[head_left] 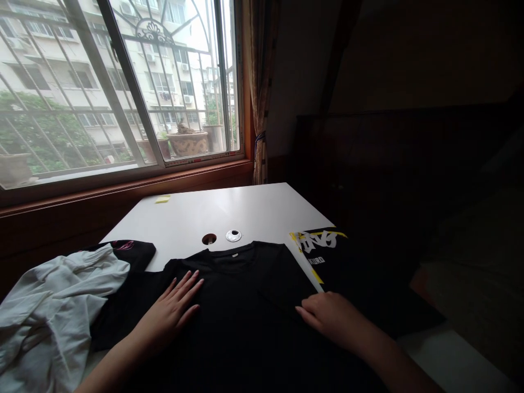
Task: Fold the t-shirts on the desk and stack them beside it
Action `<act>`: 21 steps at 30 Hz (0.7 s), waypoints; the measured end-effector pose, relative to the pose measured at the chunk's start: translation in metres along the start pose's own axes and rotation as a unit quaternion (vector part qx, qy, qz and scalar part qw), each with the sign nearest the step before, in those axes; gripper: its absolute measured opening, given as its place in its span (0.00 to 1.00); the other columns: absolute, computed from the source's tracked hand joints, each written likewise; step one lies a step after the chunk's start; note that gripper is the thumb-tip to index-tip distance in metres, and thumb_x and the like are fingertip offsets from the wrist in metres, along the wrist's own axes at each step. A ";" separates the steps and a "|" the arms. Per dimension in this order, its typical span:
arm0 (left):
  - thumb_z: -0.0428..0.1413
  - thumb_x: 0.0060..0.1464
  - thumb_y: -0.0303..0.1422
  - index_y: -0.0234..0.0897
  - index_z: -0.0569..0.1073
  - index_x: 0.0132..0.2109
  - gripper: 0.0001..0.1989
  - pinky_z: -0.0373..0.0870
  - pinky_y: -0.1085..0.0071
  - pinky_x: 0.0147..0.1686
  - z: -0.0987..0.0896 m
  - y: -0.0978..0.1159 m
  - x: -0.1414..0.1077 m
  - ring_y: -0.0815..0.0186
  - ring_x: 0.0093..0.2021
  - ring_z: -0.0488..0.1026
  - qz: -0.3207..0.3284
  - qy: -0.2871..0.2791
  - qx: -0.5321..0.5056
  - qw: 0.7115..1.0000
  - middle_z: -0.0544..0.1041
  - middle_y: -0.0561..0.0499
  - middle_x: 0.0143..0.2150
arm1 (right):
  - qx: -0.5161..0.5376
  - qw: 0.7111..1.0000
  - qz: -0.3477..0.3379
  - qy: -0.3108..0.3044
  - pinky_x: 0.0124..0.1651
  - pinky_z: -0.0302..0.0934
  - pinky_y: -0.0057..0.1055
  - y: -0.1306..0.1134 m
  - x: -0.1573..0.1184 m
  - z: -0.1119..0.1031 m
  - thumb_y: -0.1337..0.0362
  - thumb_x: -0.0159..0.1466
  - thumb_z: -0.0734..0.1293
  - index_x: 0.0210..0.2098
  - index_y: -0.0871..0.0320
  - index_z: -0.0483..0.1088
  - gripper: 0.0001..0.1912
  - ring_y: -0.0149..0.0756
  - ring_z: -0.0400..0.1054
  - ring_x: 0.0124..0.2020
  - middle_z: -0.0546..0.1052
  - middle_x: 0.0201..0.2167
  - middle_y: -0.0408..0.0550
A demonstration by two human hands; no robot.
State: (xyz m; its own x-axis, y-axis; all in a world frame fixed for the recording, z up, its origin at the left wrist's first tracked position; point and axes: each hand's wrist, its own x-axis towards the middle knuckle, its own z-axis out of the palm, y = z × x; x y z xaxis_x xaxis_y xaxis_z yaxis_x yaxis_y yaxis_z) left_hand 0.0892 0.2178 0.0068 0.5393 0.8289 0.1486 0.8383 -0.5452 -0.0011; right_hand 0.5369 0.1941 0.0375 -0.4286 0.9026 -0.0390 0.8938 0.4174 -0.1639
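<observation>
While a window (128,82) stands well beyond the left hand (178,300), a white table (221,213) reaches under it and the right hand (329,316), bearing a black T-shirt (241,311) on which the left hand lies flat, fingers extended; the right hand curls beside its sleeve (282,275), and whether it grips cloth I cannot tell. Left of the left hand lies a crumpled white garment (69,295). Behind the window, ahead of that hand, a patterned planter (188,145) holds a brown clump (184,129).

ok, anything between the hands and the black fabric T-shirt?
Nothing visible. The left hand lies on the black fabric T-shirt; the right hand is at its sleeve. The crumpled white garment lies off to the left.
</observation>
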 end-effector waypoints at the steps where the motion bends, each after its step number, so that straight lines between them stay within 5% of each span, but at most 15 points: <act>1: 0.47 0.70 0.47 0.54 0.50 0.75 0.31 0.58 0.47 0.70 0.000 -0.004 -0.008 0.53 0.75 0.53 -0.013 0.004 0.003 1.000 0.52 0.53 0.76 | 0.000 1.000 0.006 -0.006 0.30 0.51 0.34 0.000 0.001 -0.001 0.57 0.72 0.61 0.25 0.54 0.74 0.21 0.42 0.75 0.29 0.81 0.28 0.49; 6: 0.47 0.70 0.46 0.49 0.58 0.73 0.28 0.61 0.48 0.69 0.001 -0.005 -0.019 0.52 0.74 0.56 -0.044 0.018 0.016 0.999 0.57 0.50 0.75 | 0.033 0.998 0.029 -0.045 0.28 0.51 0.33 -0.001 0.008 -0.014 0.56 0.69 0.63 0.24 0.53 0.75 0.19 0.41 0.73 0.26 0.79 0.25 0.49; 9: 0.47 0.69 0.46 0.44 0.65 0.70 0.27 0.60 0.46 0.69 -0.002 0.002 -0.012 0.50 0.73 0.58 -0.052 0.017 0.018 0.998 0.61 0.47 0.73 | 0.040 0.999 0.014 -0.017 0.30 0.55 0.33 -0.004 0.018 -0.026 0.57 0.67 0.66 0.27 0.53 0.74 0.14 0.40 0.73 0.28 0.79 0.28 0.47; 13: 0.46 0.69 0.50 0.38 0.65 0.70 0.30 0.59 0.48 0.70 -0.006 0.010 0.009 0.51 0.73 0.57 -0.059 0.001 -0.001 0.998 0.61 0.43 0.73 | 0.045 0.996 -0.023 0.068 0.49 0.67 0.39 -0.012 0.047 -0.026 0.57 0.71 0.61 0.49 0.53 0.76 0.14 0.46 0.75 0.48 0.80 0.48 0.53; 16: 0.45 0.69 0.50 0.34 0.63 0.71 0.33 0.57 0.48 0.70 -0.005 0.013 0.034 0.50 0.74 0.54 -0.095 -0.013 -0.005 0.995 0.57 0.39 0.74 | 0.023 0.996 -0.037 0.072 0.67 0.57 0.47 -0.019 0.080 -0.010 0.52 0.72 0.60 0.68 0.57 0.64 0.28 0.52 0.61 0.68 0.65 0.69 0.59; 21: 0.41 0.71 0.50 0.32 0.58 0.73 0.34 0.49 0.47 0.72 0.008 0.007 0.063 0.52 0.76 0.47 -0.151 -0.023 -0.008 0.988 0.52 0.38 0.76 | 0.021 0.999 -0.032 0.009 0.75 0.39 0.49 -0.024 0.127 0.014 0.42 0.74 0.52 0.75 0.59 0.52 0.39 0.50 0.41 0.76 0.46 0.77 0.54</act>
State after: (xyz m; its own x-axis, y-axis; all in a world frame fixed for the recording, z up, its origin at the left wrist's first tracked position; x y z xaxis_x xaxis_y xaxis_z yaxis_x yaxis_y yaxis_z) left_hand 0.1300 0.2668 0.0078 0.2676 0.9588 0.0957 0.9606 -0.2732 0.0514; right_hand 0.4593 0.2978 0.0227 -0.4813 0.8765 -0.0093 0.8587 0.4693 -0.2058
